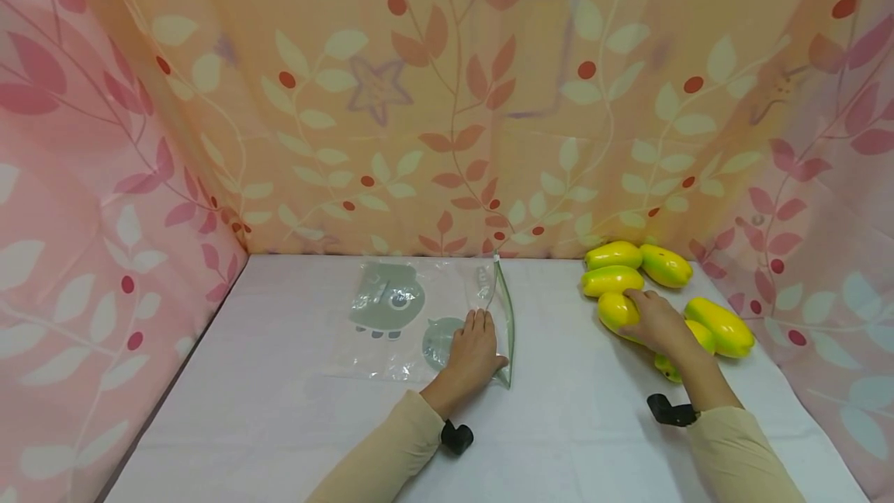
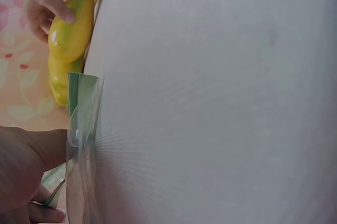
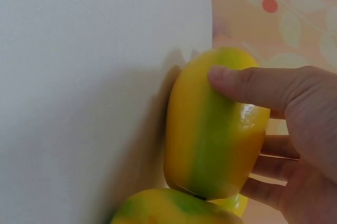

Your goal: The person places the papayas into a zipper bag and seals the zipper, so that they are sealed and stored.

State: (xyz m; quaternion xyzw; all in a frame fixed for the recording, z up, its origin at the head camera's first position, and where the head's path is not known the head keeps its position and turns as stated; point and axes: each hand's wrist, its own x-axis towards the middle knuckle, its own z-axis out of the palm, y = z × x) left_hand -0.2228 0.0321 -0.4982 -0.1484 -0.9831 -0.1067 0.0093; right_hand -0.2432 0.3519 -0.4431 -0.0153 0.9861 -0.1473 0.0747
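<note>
My right hand (image 1: 656,322) grips a yellow-green papaya (image 1: 617,310) among several others on the right of the table. In the right wrist view, the thumb lies over the green stripe of that papaya (image 3: 216,129), with the other fingers behind it. My left hand (image 1: 471,352) rests on a clear plastic bag (image 1: 447,274) with grey-green cartoon prints, its fingers fairly straight and side by side near the bag's mouth. A green strip (image 1: 510,317) edges that mouth, which faces the papayas. The left wrist view shows the thumb against the clear film near the strip (image 2: 81,90).
Three papayas, including one at the back (image 1: 666,266), lie beyond the gripped one. Another papaya (image 1: 719,327) lies right of my right hand, others partly behind the wrist. A white cloth covers the table (image 1: 279,441). Leaf-patterned curtains (image 1: 447,138) enclose its back and sides.
</note>
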